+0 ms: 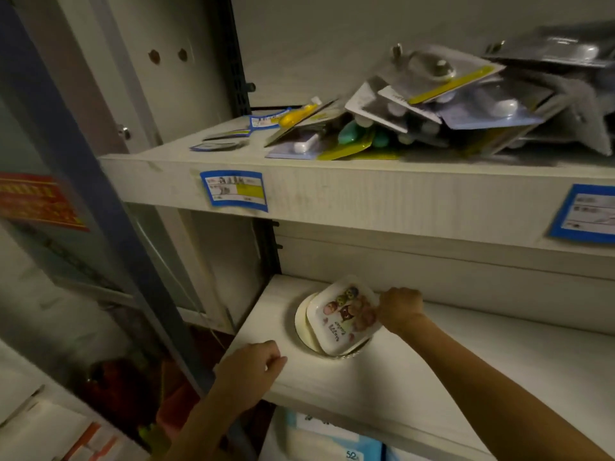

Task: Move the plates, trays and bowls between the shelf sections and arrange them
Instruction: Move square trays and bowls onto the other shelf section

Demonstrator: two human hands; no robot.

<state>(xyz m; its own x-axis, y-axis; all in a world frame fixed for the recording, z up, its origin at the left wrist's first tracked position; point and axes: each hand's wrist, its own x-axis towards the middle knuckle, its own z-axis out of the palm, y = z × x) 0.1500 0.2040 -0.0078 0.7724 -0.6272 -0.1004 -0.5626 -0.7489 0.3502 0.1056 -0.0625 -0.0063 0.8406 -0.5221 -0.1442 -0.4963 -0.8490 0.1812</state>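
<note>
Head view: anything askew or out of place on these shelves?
The square cartoon tray sits tilted and off-centre on the round dishes, its edge pinched by the right hand. On the upper shelf, blister packs lie in a toppled heap.

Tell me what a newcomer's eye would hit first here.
The cartoon-printed square tray, tilted on a round white plate on the lower shelf, with the right hand pinching its right edge. Above, a jumbled pile of blister packs crowds the upper shelf. The left hand is curled at the lower shelf's front.
</note>
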